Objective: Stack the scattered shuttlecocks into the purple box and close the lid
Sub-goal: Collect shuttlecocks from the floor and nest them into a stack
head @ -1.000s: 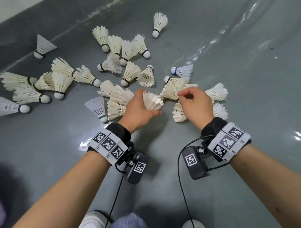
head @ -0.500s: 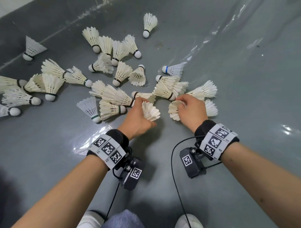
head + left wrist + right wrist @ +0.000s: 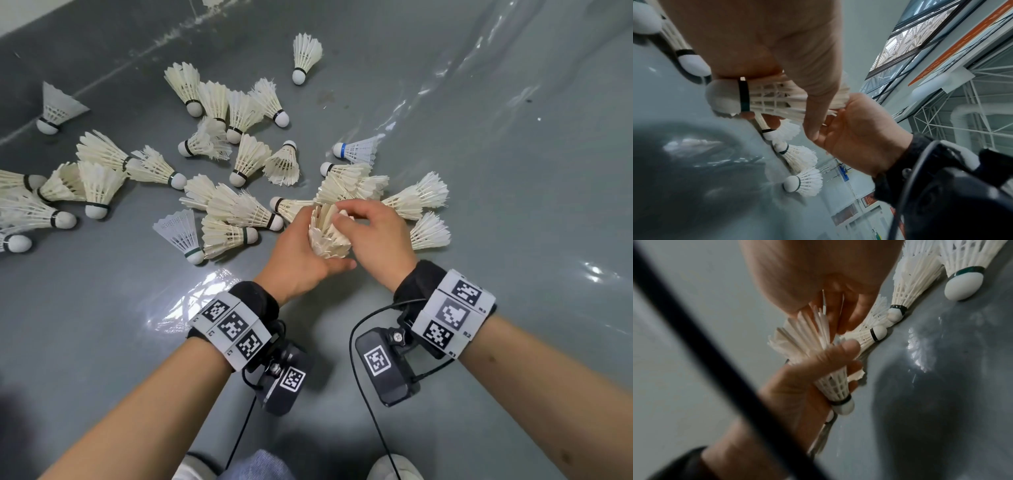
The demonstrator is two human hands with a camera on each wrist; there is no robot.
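Observation:
Several white feather shuttlecocks point(image 3: 246, 161) lie scattered on the grey floor point(image 3: 513, 171), mostly to the left and ahead of my hands. My left hand point(image 3: 310, 240) grips a shuttlecock point(image 3: 329, 240) round its skirt, feathers up; in the left wrist view its white cork point(image 3: 723, 97) with a dark band points down. My right hand point(image 3: 346, 219) meets it from the right, and its fingertips point(image 3: 838, 316) pinch the feathers of a second shuttlecock point(image 3: 807, 337) set into the held one point(image 3: 834, 386). The purple box is not in view.
A blue-banded shuttlecock point(image 3: 356, 150) and two more point(image 3: 428, 233) lie just beyond my right hand. A mesh-skirted one point(image 3: 180, 233) lies to the left. Black cables point(image 3: 363, 394) hang from both wrist cameras. Shoe tips point(image 3: 394, 469) show at the bottom edge.
My right hand lifted a shuttlecock off the floor and brought it left onto the one in my left hand. The left hand turned its shuttlecock feathers-up and drew back slightly.

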